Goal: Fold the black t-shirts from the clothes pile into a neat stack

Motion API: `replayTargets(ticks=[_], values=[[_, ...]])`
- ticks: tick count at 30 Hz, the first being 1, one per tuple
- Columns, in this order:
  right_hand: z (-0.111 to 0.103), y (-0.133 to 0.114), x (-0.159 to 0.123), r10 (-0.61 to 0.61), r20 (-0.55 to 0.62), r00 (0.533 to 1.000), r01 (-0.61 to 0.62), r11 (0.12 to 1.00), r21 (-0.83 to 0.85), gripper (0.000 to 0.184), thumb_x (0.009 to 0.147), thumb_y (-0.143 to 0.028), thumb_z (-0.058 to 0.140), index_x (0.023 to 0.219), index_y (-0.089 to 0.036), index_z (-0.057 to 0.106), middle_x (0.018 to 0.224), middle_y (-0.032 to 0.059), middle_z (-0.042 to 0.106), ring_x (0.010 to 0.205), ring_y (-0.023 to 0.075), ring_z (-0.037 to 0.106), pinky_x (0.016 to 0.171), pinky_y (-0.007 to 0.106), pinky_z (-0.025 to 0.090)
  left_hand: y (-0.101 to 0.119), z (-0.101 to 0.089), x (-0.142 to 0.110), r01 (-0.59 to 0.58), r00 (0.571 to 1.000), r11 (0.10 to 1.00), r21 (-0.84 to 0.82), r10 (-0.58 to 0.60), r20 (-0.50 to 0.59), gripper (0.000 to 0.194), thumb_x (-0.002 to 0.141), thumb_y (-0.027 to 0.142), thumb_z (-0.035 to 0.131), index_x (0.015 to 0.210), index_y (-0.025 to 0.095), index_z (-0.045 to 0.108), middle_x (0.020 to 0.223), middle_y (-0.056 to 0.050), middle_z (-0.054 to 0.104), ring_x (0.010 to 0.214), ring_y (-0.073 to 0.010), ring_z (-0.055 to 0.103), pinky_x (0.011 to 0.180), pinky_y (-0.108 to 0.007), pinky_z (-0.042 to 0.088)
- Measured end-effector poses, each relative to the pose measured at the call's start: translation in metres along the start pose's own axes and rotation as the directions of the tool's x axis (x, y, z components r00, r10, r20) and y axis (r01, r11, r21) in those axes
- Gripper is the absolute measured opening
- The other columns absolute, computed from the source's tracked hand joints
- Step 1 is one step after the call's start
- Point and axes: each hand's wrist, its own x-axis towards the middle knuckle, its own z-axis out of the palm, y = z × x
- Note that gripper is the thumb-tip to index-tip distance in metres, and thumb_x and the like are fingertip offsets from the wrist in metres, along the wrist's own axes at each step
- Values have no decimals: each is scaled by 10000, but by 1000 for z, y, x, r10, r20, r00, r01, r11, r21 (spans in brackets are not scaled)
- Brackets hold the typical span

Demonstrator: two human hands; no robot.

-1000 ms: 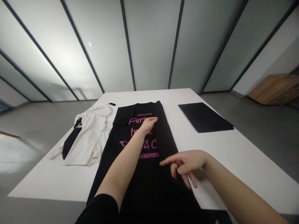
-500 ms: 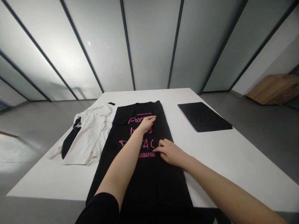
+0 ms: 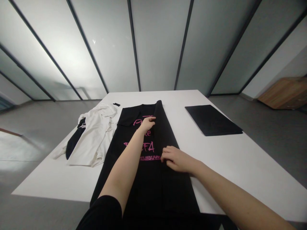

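Observation:
A black T-shirt with pink lettering (image 3: pixel 146 179) lies lengthwise on the white table (image 3: pixel 230 159), its right side folded over toward the middle. My left hand (image 3: pixel 146 124) rests near the collar end, fingers pinched on the folded edge over the pink print. My right hand (image 3: pixel 176 158) sits lower down on the same fold, fingers curled and gripping the cloth beside the small pink text.
A crumpled white garment with a black part (image 3: pixel 92 137) lies left of the shirt. A flat black folded cloth (image 3: pixel 212 119) sits at the right. A small black tag (image 3: pixel 116 104) lies near the far edge. A wooden cabinet (image 3: pixel 284 92) stands far right.
My right hand came in from the table's right side and landed on the shirt's fold. The folded edge has since shifted left, covering more of the pink lettering.

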Motion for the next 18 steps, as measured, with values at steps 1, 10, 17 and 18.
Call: replayTargets(ticks=[1, 10, 17, 18], values=[[1, 0, 0, 6, 11, 1000, -6, 1000, -18, 393, 856, 0, 584, 1114, -225, 777, 1015, 61, 650, 966, 239, 574, 912, 393, 461, -1, 0, 0, -1, 1000, 1000, 11, 1, 6, 484, 801, 47, 707, 1264, 146, 806, 1205, -120, 821, 1031, -225, 765, 1009, -383, 590], [-1, -5, 0, -3, -36, 999, 3, 1000, 2, 307, 927, -27, 567, 1034, -224, 778, 1021, 66, 668, 968, 236, 586, 923, 404, 482, -5, 1, 7, -93, 995, 993, 72, 96, -29, 489, 872, 57, 644, 1331, 149, 785, 1394, -134, 760, 1248, -257, 732, 1150, -426, 537], [4, -16, -1, -43, 10, 999, 43, 995, -94, 589, 904, -31, 592, 1421, -278, 727, 1229, 118, 646, 1120, 282, 555, 994, 457, 474, -12, 1, 5, -271, 955, 720, 639, 285, 84, 435, 929, 62, 591, 1282, 182, 814, 1368, -143, 764, 1343, -323, 662, 1254, -494, 408], [4, -18, -1, -60, 19, 998, 62, 993, -101, 604, 887, -31, 606, 1417, -290, 735, 1244, 117, 636, 1129, 284, 548, 1004, 461, 469, -12, 2, 5, -280, 952, 692, 665, 287, 102, 431, 944, 73, 573, 1282, 186, 815, 1355, -145, 768, 1326, -323, 668, 1243, -490, 412]])
